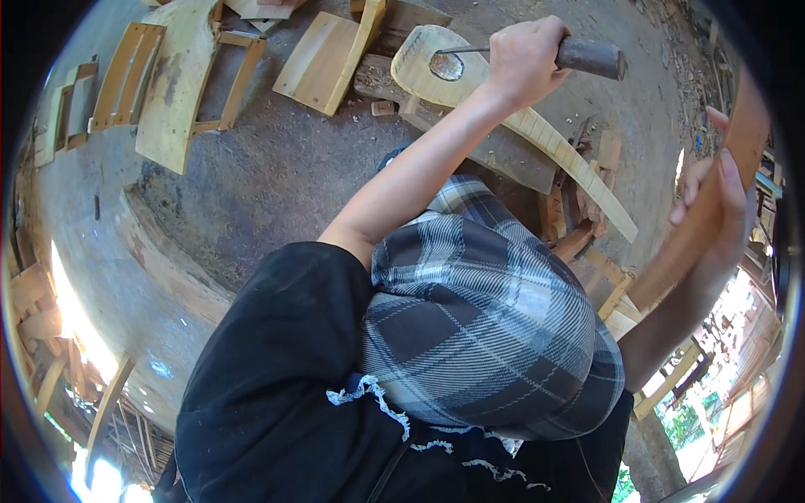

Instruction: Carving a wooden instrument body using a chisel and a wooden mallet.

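My left hand (pixel 524 63) grips the dark cylindrical handle of a chisel (pixel 591 57), whose thin metal shaft reaches into an oval hollow (pixel 446 65) in a pale, paddle-shaped wooden piece (pixel 587 176) with marks across its long narrow part. That piece lies over a weathered wooden block (pixel 511 168). At the right, my right hand (pixel 713 180) holds a long flat reddish-brown wooden bar (pixel 679 260), raised and slanting, with fingers wrapped around it.
Several assembled wooden panels (pixel 176 84) and a curved-sided piece (pixel 314 63) lie on the concrete floor (pixel 226 193) at the upper left and top. Offcuts (pixel 579 235) are piled beside the block. More wooden parts (pixel 42 310) stand around the edges.
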The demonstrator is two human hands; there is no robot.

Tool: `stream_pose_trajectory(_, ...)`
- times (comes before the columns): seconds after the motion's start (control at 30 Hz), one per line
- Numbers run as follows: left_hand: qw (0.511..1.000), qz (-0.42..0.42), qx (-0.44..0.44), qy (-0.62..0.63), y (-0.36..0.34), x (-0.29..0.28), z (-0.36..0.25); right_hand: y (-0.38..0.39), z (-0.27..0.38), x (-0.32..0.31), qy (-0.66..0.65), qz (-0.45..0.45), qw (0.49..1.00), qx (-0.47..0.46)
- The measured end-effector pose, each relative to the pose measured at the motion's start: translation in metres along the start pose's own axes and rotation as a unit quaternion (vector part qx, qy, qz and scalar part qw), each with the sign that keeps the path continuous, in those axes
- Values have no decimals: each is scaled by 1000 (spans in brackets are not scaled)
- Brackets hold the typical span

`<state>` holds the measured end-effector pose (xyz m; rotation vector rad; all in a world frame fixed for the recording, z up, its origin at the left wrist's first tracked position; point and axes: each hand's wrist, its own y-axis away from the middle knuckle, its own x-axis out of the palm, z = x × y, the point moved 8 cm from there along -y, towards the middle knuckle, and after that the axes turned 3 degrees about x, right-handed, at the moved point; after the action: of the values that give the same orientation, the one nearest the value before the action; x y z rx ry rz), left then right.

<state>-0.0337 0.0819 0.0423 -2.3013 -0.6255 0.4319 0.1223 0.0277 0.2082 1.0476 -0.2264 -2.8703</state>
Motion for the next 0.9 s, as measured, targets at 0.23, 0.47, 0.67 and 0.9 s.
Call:
stream_pose_trajectory(0.23,999,12,-32,-16,-7,-4,9,-1,-6,18,-43,-62,997,2)
stream_pose_trajectory(0.47,990,99,-102,6,-10,-2,7,-15,-39,40,62,-52,997,1)
stream_pose_trajectory(0.67,989,85,-120,-1,-17,2,11,-8,-37,12,-142,-110,983,-40)
stream_pose_trajectory(0.9,990,100,-98,-26,-16,14,9,-16,-26,-8,-92,-93,991,25)
